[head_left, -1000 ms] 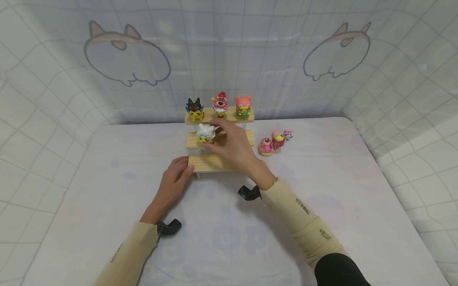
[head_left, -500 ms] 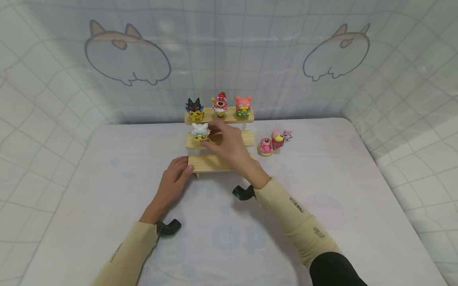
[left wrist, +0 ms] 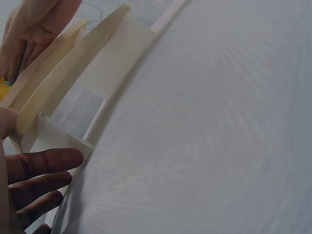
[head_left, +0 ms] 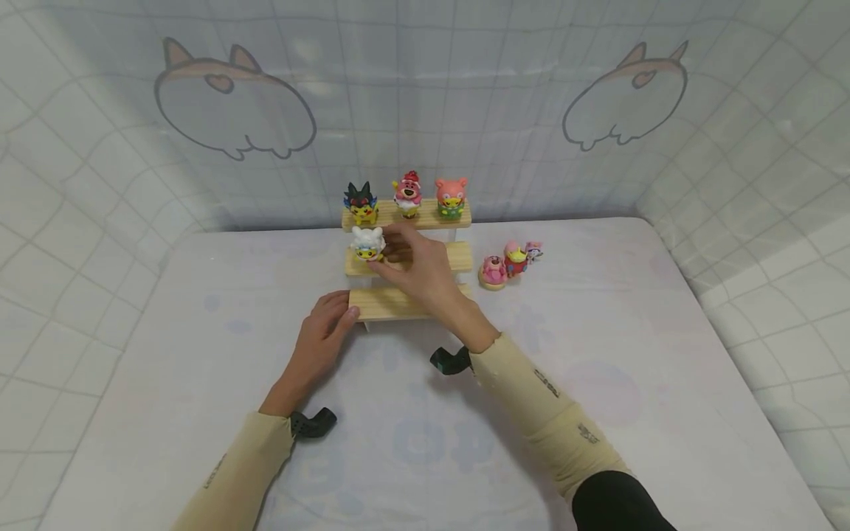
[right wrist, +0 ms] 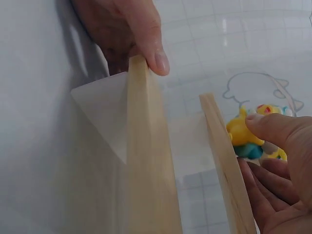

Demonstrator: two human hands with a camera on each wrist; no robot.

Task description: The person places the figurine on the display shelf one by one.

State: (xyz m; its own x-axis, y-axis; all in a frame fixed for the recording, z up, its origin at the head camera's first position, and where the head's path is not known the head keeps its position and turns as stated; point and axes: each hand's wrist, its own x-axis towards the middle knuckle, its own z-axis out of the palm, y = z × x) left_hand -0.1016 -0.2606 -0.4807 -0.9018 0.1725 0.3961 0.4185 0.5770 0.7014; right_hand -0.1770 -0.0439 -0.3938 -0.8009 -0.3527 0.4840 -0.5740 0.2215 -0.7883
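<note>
In the head view my right hand [head_left: 425,269] pinches a small figurine [head_left: 368,244] with a yellow face and a white hood. It is upright at the left end of the middle step of a three-tier wooden display stand [head_left: 388,304]; whether its base touches the wood cannot be made out. From behind, the right wrist view shows the figurine's yellow body [right wrist: 237,130] between thumb and fingers. My left hand [head_left: 322,335] rests at the left end of the lowest step. Its thumb touches the board, and its fingers [left wrist: 46,160] extend loosely along the white side support [left wrist: 56,134].
On the top step stand a dark-eared figurine [head_left: 361,204], a pink one with a red hat [head_left: 408,195] and a pink-hooded one [head_left: 451,198]. Right of the stand, a pink figurine [head_left: 493,272], a red-and-yellow one [head_left: 515,259] and a small pale one [head_left: 534,252] sit on the white cloth.
My right hand has carried the white-hooded figurine leftward along the middle step, mostly in the first half second, then only slightly. My left hand has stayed at the stand's lower left end.
</note>
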